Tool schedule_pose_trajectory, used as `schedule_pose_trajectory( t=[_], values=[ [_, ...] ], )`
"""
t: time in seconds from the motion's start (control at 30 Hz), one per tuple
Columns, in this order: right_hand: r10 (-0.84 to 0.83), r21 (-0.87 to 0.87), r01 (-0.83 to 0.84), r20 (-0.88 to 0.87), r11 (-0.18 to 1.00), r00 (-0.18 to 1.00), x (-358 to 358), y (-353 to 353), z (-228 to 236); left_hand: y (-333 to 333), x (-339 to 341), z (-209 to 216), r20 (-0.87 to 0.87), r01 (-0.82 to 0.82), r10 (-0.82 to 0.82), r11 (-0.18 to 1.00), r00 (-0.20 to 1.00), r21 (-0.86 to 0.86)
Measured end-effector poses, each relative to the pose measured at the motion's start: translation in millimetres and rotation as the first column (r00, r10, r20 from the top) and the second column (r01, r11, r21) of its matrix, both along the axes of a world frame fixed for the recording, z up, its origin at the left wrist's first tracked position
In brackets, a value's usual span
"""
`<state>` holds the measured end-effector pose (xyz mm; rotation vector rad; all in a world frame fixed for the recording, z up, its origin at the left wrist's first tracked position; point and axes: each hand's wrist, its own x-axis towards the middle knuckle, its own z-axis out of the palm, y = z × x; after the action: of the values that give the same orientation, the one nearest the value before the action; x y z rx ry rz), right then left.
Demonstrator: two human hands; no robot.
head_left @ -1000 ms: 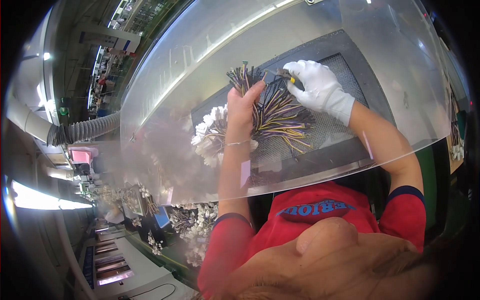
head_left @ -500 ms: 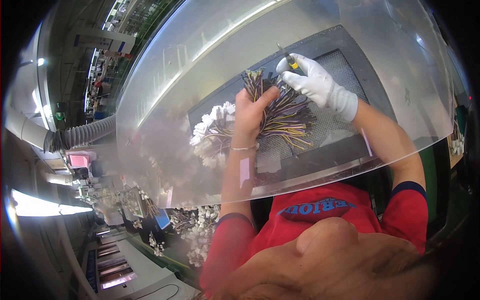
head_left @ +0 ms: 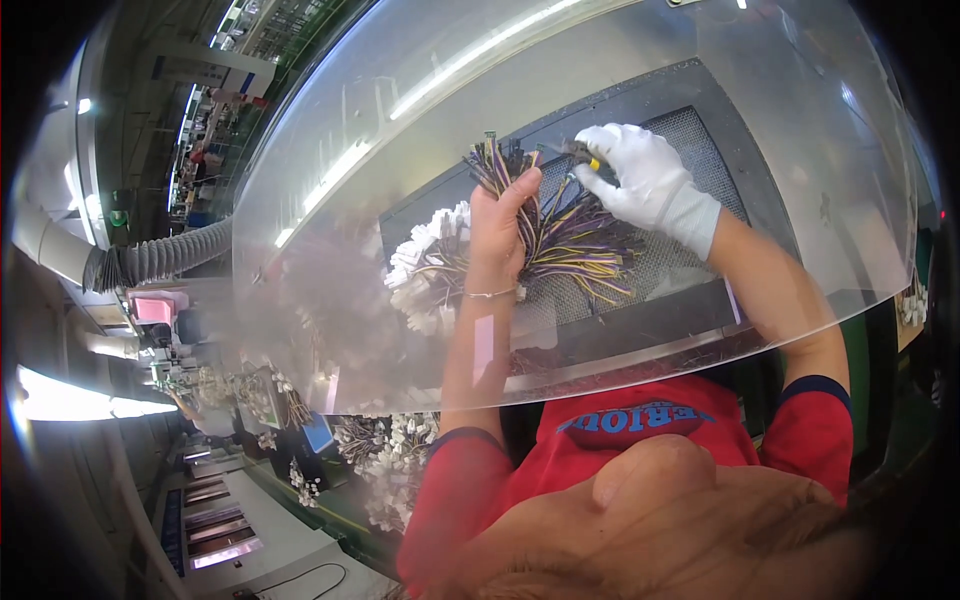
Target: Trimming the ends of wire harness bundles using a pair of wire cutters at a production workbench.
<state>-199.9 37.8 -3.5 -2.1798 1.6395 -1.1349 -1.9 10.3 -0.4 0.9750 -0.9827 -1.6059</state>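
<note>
In my bare left hand (head_left: 500,225) is the neck of a thick wire bundle (head_left: 575,255), with black, purple, yellow and white strands. Small end pieces on the wires stick up past my thumb, and the strands fan out to the right. White connectors (head_left: 432,250) at other wire ends spread left of my wrist. A white glove covers my right hand (head_left: 640,175), closed around a small hand tool (head_left: 594,162) with a dark, narrow tip and a yellow part; its exact kind is unclear. That tip is just right of the upright wire ends.
A curved transparent shield (head_left: 800,130) arches over both hands. Beneath them lies a dark framed mesh panel (head_left: 700,140). More white-connector wires (head_left: 395,460) sit at lower left, near a blue object (head_left: 318,435). A grey flexible duct (head_left: 175,255) runs at far left.
My right hand has shifted slightly right, and the tool has turned from pointing up to pointing left toward the wires. The upright wire ends have spread apart and moved a little left.
</note>
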Motion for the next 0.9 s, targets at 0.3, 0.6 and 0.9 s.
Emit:
schedule_pose_trajectory(
  t=[0.3, 0.6, 0.9],
  values=[
    [0.020, 0.167, 0.011, -0.181, 0.986, 0.983, 3, 2, 9, 3, -2, 1, -0.004, 0.027, -0.027, 0.999, 1.000, -0.027],
    [0.043, 0.229, 0.005, -0.202, 0.974, 0.978, 3, 2, 13, 6, -5, 4, 0.039, 0.024, -0.022, 0.999, 0.999, -0.041],
    [0.091, 0.353, -0.037, -0.139, 0.935, 0.986, 4, 0, 10, 4, -3, 0, -0.009, 0.031, -0.031, 0.998, 0.999, -0.053]
  ],
)
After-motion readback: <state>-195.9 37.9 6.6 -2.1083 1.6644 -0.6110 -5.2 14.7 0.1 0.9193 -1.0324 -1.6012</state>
